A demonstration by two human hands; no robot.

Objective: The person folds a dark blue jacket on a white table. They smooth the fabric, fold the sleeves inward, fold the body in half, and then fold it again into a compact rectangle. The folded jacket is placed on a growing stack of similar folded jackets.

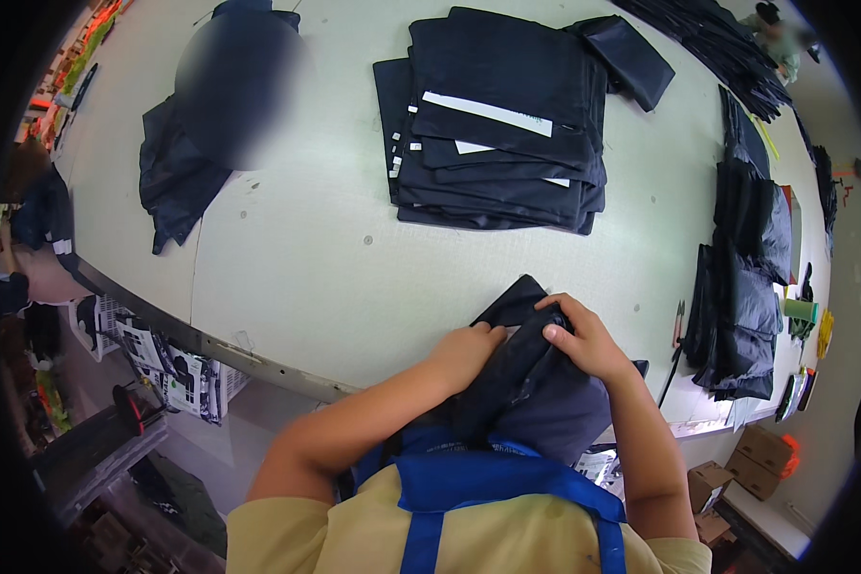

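Note:
A dark piece of clothing (512, 373) lies gathered at the near edge of the table, partly hanging over it in front of my body. My left hand (471, 356) is closed on its left side, with the fingertips tucked into the fabric. On the other side, my right hand (588, 340) grips a fold between thumb and fingers. A small pale patch shows between the two hands; I cannot make out what it is. Beyond them sits a stack of folded black garments (507, 153) with white paper strips between some layers.
Another dark garment (187, 172) lies at the far left, partly blurred. Black garments in shiny plastic bags (746, 287) line the table's right side, near a small red-handled tool (679, 323). Cardboard boxes (761, 459) stand below right, and printed bags (184, 378) below left.

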